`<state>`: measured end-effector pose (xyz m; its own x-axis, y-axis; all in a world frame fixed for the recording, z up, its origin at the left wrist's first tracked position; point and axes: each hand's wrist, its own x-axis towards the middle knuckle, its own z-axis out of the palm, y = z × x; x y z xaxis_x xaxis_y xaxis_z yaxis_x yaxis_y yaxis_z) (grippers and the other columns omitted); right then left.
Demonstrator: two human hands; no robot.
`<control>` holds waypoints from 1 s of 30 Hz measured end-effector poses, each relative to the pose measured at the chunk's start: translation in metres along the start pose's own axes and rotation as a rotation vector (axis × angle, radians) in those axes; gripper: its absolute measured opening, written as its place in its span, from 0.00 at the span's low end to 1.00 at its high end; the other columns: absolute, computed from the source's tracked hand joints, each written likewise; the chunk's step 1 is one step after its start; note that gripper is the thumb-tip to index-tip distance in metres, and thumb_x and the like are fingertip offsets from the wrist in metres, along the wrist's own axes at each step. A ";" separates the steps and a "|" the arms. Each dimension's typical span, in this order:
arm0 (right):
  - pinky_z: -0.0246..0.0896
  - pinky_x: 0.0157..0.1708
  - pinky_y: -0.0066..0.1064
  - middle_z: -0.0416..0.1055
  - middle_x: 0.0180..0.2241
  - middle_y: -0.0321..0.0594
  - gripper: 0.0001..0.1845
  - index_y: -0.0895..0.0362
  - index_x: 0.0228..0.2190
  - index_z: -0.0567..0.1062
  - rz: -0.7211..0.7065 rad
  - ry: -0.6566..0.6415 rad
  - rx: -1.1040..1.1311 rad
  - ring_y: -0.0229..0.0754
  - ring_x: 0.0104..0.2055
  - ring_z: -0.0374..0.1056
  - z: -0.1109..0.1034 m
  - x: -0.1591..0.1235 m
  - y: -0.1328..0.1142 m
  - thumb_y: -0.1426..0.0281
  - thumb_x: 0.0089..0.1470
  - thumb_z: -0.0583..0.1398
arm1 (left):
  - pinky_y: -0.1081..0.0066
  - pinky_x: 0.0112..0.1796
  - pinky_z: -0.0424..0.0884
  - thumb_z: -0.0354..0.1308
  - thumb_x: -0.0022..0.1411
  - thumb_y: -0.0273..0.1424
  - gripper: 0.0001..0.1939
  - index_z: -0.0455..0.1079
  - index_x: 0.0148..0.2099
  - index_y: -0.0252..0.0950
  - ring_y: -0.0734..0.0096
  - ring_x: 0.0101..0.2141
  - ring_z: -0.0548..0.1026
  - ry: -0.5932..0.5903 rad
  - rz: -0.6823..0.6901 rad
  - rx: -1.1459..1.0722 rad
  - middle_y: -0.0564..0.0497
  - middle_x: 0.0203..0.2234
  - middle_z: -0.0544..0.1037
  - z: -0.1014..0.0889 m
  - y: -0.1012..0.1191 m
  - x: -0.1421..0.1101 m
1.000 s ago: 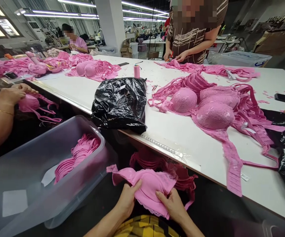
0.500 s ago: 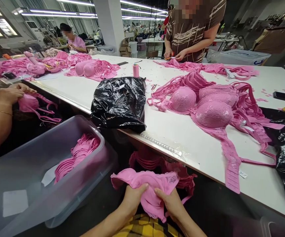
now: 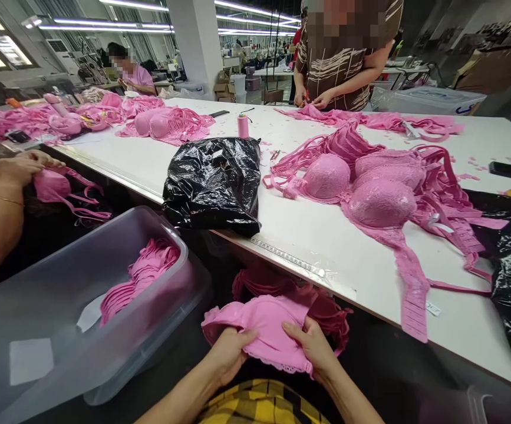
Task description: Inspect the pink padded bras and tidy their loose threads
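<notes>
Over my lap a pink bra [image 3: 273, 327] with a lace edge is held between both hands, its smooth inner side facing me. My left hand [image 3: 233, 353] pinches it near the middle, thumb on top. My right hand [image 3: 312, 350] grips the other cup's side, thumb on the fabric and fingers hidden underneath. Just behind it, below the table edge, lies a stack of darker-looking pink bras [image 3: 264, 282], partly covered by the held one. More pink bras [image 3: 383, 200] with lace cups are piled on the white table [image 3: 299, 235] to the right.
A grey plastic bin [image 3: 149, 359] at left holds stacked pink bras [image 3: 138, 282]. A black plastic bag [image 3: 213, 188] sits at the table edge by a ruler strip [image 3: 286, 254]. A co-worker's hands [image 3: 20, 168] work on a pink bra at left; another person [image 3: 339, 65] stands across the table.
My hands bunched the bra's middle together, then spread it flatter again. My left thumb shifted along the fabric. The view moved slightly; the bins and table piles stayed put.
</notes>
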<state>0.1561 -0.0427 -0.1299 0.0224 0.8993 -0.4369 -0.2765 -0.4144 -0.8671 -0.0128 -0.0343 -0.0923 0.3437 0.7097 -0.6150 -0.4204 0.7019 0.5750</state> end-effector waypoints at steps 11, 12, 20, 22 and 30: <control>0.62 0.29 0.29 0.68 0.28 0.40 0.09 0.56 0.27 0.72 -0.665 0.214 -0.809 0.41 0.30 0.65 -0.037 -0.048 -0.013 0.63 0.53 0.58 | 0.66 0.41 0.70 0.60 0.57 0.34 0.16 0.70 0.45 0.29 0.59 0.42 0.75 0.086 0.021 -0.031 0.41 0.39 0.79 0.003 -0.005 0.004; 0.63 0.31 0.29 0.68 0.30 0.40 0.07 0.55 0.30 0.73 -0.754 0.180 -0.881 0.41 0.32 0.66 -0.033 -0.049 -0.014 0.65 0.54 0.58 | 0.66 0.40 0.70 0.60 0.57 0.34 0.16 0.70 0.45 0.30 0.59 0.42 0.75 0.072 0.019 -0.024 0.41 0.39 0.79 0.005 -0.005 0.004; 0.59 0.28 0.29 0.66 0.25 0.38 0.13 0.56 0.26 0.68 -0.858 0.057 -1.106 0.40 0.29 0.63 -0.012 -0.035 -0.016 0.71 0.60 0.49 | 0.59 0.39 0.72 0.58 0.58 0.40 0.22 0.67 0.50 0.31 0.56 0.41 0.75 0.034 0.000 0.041 0.39 0.42 0.77 0.005 0.004 -0.004; 0.60 0.29 0.29 0.66 0.26 0.38 0.12 0.56 0.27 0.67 -0.792 0.071 -1.049 0.40 0.29 0.63 -0.018 -0.037 -0.018 0.69 0.60 0.50 | 0.59 0.41 0.71 0.59 0.57 0.39 0.23 0.66 0.51 0.32 0.55 0.43 0.74 0.053 0.020 0.030 0.39 0.44 0.76 0.001 0.006 -0.005; 0.60 0.28 0.28 0.66 0.26 0.37 0.10 0.55 0.26 0.67 -0.683 0.089 -1.007 0.40 0.29 0.65 -0.016 -0.039 -0.019 0.66 0.57 0.54 | 0.59 0.48 0.66 0.64 0.53 0.35 0.30 0.61 0.56 0.33 0.54 0.50 0.69 0.033 0.076 0.083 0.39 0.48 0.73 0.002 0.005 -0.007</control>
<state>0.1762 -0.0720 -0.1005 -0.0521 0.9782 0.2012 0.6853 0.1816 -0.7053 -0.0157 -0.0360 -0.0838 0.2848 0.7594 -0.5850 -0.3724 0.6500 0.6625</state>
